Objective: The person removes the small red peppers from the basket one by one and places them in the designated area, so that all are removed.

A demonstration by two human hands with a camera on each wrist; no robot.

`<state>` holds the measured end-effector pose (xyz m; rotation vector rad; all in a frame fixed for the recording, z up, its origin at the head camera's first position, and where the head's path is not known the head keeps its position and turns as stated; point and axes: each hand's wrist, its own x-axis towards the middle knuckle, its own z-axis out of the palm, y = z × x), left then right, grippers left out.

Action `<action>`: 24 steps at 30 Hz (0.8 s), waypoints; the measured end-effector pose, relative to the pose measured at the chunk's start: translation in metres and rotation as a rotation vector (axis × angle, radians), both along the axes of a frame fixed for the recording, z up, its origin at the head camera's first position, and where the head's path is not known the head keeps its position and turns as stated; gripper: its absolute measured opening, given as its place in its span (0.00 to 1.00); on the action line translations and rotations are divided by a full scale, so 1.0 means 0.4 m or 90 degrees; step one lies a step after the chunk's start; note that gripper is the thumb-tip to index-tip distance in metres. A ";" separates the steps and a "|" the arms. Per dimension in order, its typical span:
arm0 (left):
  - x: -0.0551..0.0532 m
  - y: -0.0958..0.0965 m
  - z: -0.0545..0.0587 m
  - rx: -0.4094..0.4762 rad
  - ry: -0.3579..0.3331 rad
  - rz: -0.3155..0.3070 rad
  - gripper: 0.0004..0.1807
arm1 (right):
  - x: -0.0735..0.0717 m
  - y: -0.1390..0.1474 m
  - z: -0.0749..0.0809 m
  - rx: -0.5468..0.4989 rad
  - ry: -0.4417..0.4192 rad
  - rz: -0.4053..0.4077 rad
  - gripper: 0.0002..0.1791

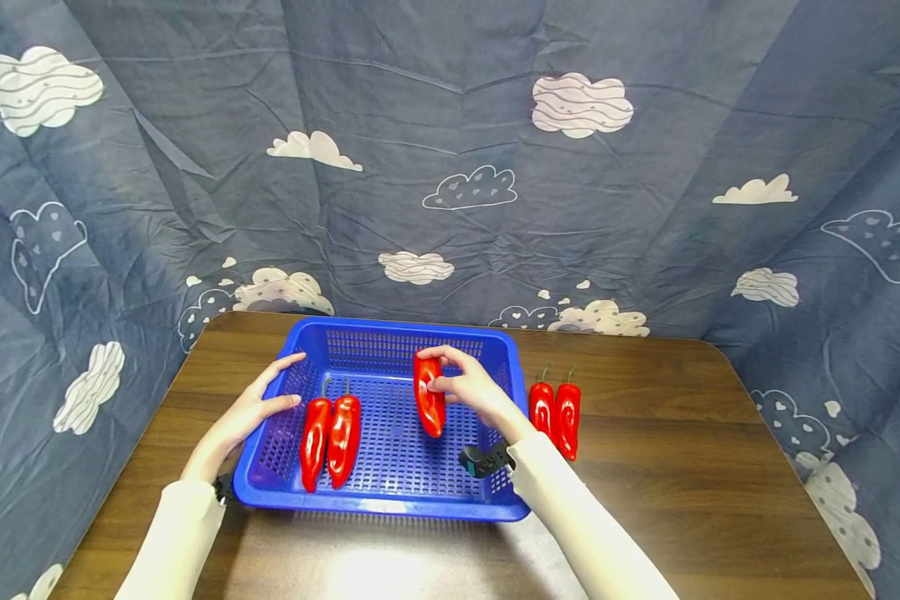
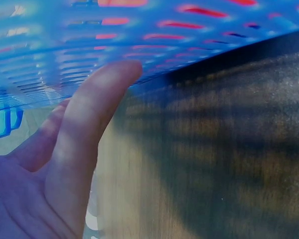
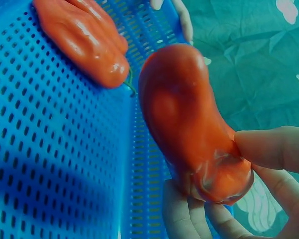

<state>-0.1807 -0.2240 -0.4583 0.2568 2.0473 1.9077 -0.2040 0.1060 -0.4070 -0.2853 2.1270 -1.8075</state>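
My right hand point(image 1: 474, 385) pinches a long red pepper point(image 1: 429, 396) between thumb and fingers, holding it over the right half of a blue plastic basket point(image 1: 378, 506). In the right wrist view this pepper point(image 3: 177, 104) looks glossy, its wide end among the fingers point(image 3: 276, 149). At the basket's left rim, my left hand point(image 1: 251, 408) rests with extended fingers and thumb. The left wrist view has that thumb point(image 2: 97, 104) against the perforated side wall. Two more red peppers with green stems, one left point(image 1: 316, 442) and one beside it point(image 1: 344, 440), lie inside on the left.
Right of the basket, two red peppers point(image 1: 542, 408) point(image 1: 567, 419) lie side by side on the brown wooden table point(image 1: 667, 467), stems pointing away. A dark blue curtain point(image 1: 450, 225) with cloud prints hangs behind the table.
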 end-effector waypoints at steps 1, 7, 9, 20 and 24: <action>0.000 0.000 0.000 -0.001 -0.001 0.001 0.34 | 0.000 0.004 0.001 0.002 0.001 -0.001 0.23; 0.001 -0.002 -0.001 -0.005 -0.009 0.001 0.34 | -0.001 0.031 -0.001 0.000 0.005 0.003 0.23; 0.000 -0.002 -0.002 -0.001 -0.011 -0.001 0.34 | 0.000 0.041 -0.002 -0.003 0.003 0.002 0.24; -0.001 0.002 0.003 0.013 0.000 -0.011 0.34 | 0.005 0.095 0.011 0.001 0.029 -0.010 0.24; -0.001 0.001 0.003 0.011 0.002 -0.011 0.34 | 0.008 0.111 0.021 0.009 0.026 -0.020 0.24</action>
